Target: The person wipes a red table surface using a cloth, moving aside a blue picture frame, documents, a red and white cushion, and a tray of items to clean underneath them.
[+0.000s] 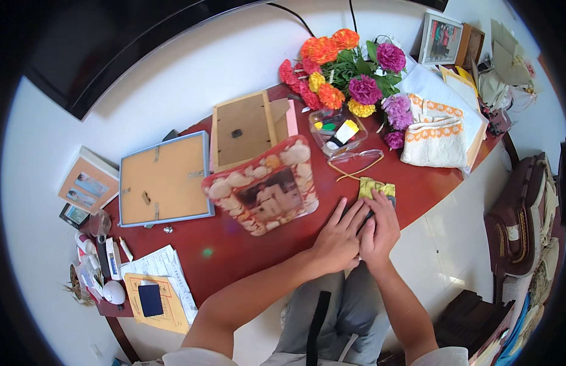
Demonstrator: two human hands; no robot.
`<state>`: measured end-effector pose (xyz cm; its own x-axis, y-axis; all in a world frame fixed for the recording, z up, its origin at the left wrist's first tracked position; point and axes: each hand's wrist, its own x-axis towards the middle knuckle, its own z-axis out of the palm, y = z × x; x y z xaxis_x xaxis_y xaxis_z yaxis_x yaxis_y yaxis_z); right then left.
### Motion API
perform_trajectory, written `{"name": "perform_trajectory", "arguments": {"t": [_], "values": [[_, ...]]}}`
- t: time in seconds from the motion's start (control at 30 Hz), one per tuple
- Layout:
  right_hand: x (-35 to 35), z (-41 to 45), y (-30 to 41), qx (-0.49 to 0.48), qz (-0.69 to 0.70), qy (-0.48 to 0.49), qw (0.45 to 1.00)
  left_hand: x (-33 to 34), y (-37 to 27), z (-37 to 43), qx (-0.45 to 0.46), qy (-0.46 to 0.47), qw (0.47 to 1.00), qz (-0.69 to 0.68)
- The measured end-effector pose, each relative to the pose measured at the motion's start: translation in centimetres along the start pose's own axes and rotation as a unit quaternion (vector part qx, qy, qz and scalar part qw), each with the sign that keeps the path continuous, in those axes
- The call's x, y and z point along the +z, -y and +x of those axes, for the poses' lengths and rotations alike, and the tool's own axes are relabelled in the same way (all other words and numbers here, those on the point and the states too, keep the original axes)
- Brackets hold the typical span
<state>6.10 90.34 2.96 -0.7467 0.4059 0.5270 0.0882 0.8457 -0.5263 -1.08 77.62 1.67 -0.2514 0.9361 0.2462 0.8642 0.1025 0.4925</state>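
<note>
A small yellow-green folded cloth (375,186) with a dark part lies near the front edge of the red-brown table (264,256). My left hand (337,242) rests flat beside and partly over the dark part, fingers apart. My right hand (381,228) lies against it from the right, its fingers bent over the cloth. Between them the cloth is mostly hidden, so its full shape cannot be seen. Just beyond the cloth are eyeglasses (356,157) with yellowish temples. Left of my hands stands a photo frame (267,190) decorated with shells.
Picture frames lie back-up, one blue-edged (166,180), one wooden (241,132). Behind the glasses sits a clear plastic box (317,132) of small items, beside artificial flowers (331,68). A white-orange towel (434,142) lies right; papers (173,274) lie left. A dark red chair (516,224) stands right.
</note>
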Motion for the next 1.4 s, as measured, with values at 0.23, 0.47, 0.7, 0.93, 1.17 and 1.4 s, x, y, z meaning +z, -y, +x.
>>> {"name": "perform_trajectory", "arguments": {"t": [0.23,0.47,0.7,0.93,1.17,1.4], "values": [[0.4,-0.3,0.0,0.028,0.011,-0.031,0.999,-0.8,-0.6,-0.5,-0.020,-0.066,0.997,-0.036],[-1.7,-0.7,0.2,0.016,-0.081,0.032,0.996,-8.4,-1.5,-8.8,-0.044,-0.319,0.945,-0.046],[-0.5,-2.1,2.3,0.014,-0.207,0.023,0.978,-10.7,6.0,-12.9,-0.192,-0.549,0.785,-0.213],[0.8,-2.3,1.7,0.014,-0.056,-0.031,0.998,-7.6,6.9,-9.9,-0.163,-0.512,0.740,-0.406],[1.5,-2.7,1.0,0.053,0.054,-0.075,0.994,-4.5,9.4,-9.7,-0.220,-0.527,0.760,-0.312],[0.6,-2.1,-0.2,0.216,0.295,-0.109,0.924,-2.8,9.8,-9.5,-0.236,-0.550,0.762,-0.246]]}}
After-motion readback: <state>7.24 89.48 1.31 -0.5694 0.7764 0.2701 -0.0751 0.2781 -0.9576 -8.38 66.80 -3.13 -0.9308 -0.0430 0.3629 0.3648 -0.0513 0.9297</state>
